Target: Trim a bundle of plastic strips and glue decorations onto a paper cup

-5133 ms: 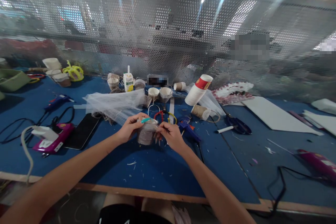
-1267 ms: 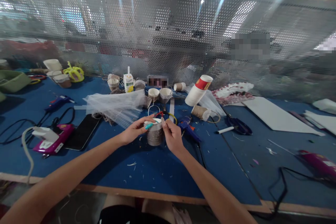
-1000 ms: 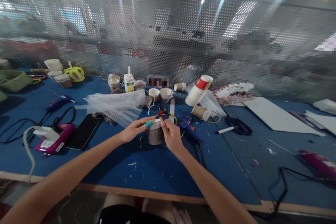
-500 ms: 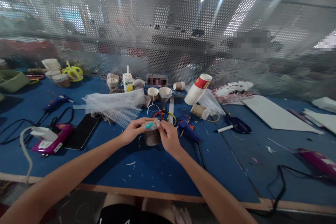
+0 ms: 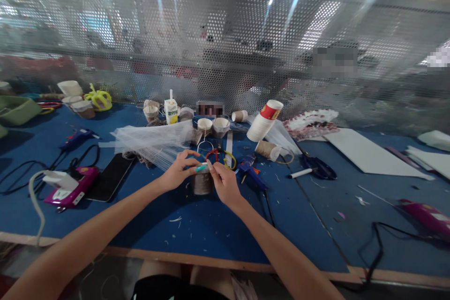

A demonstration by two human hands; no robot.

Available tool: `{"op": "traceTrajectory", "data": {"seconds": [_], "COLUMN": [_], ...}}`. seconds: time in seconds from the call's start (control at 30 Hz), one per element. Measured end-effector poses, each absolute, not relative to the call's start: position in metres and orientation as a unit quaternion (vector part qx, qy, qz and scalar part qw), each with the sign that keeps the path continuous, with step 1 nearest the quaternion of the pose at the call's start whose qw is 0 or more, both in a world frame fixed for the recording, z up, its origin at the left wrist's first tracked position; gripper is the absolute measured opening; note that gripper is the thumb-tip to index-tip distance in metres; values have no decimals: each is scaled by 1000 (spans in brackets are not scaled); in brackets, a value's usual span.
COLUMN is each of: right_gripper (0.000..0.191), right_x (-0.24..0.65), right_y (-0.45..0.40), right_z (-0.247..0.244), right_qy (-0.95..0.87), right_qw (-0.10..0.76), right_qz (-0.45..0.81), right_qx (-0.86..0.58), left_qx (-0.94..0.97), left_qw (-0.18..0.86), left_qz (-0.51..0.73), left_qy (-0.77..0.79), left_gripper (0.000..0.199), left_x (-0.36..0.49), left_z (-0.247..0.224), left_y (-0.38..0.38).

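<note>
Between my two hands a paper cup wrapped in brown twine (image 5: 202, 183) stands upright near the middle of the table. My left hand (image 5: 178, 172) holds its rim from the left, thumb and fingers bent over the top edge; a small teal oval, perhaps a fingernail, shows at the thumb tip. From the right, the thumb and fingers of my right hand (image 5: 225, 183) pinch at the same rim. Whether a thin strand lies between the fingertips is too small to tell. Just behind are red-and-yellow-handled scissors or pliers (image 5: 230, 160), partly hidden by my right hand.
A blue glue gun (image 5: 252, 173) lies right of my hands. White mesh strips (image 5: 151, 140), a phone (image 5: 111, 176) and a purple power strip (image 5: 73, 187) lie left. Behind stand twine-wrapped cups (image 5: 221, 126), a drink carton (image 5: 171, 110) and stacked paper cups (image 5: 264, 121). Dark scissors (image 5: 321, 168) lie right.
My left fingers have lifted and spread slightly above the rim, and the thumb has shifted a little. My right hand has barely moved at the rim. The cup stays in about the same place.
</note>
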State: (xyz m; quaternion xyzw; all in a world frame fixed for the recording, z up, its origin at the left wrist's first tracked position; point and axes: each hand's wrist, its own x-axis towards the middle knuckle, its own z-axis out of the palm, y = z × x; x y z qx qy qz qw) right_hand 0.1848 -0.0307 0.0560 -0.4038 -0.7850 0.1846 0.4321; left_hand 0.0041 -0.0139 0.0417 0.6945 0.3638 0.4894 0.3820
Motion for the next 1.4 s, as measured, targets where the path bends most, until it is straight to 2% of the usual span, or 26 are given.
{"op": "traceTrajectory", "data": {"seconds": [0.1,0.3,0.4,0.7,0.9,1.2,1.4], "right_gripper": [43,42,43,42,39,35,35], "right_x": [183,182,181,179,179,181,181], "right_y": [-31,-34,-36,-40,-41,-40,-38], "right_z": [57,57,55,53,54,55,55], "right_qy": [-795,-799,-804,-797,-796,-800,-802], "right_qw": [423,422,422,423,426,434,429], "right_qz": [184,181,179,207,221,220,221], "right_qx": [-395,-389,-379,-379,-370,-349,-351], "left_qx": [733,735,717,680,695,702,706], "left_qw": [345,461,478,431,409,403,404], "left_qz": [453,382,394,477,493,481,454], "left_qy": [373,319,319,353,327,338,364], "left_gripper": [14,24,28,50,51,40,43], "left_x": [0,0,1,14,15,14,12], "left_z": [48,57,54,43,41,42,41], "left_y": [-14,-22,-23,-29,-33,-31,-27]}}
